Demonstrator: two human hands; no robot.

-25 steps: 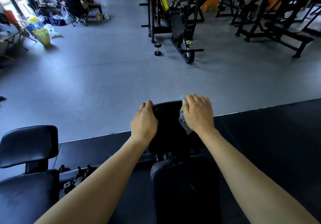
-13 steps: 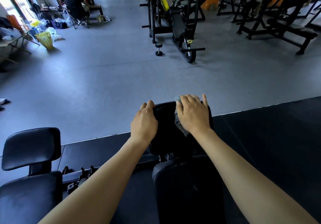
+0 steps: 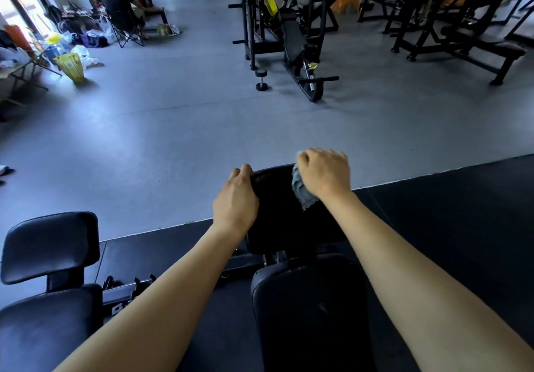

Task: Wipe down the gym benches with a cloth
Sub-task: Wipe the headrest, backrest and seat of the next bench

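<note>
Left hand grips the left edge of a black bench pad; right hand clutches a grey cloth against its top.

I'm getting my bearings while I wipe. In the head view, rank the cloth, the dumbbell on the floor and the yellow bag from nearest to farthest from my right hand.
1. Cloth: gripped under the right hand, on the bench pad.
2. Dumbbell: well ahead, slightly to the left.
3. Yellow bag: far off to the left.
</note>
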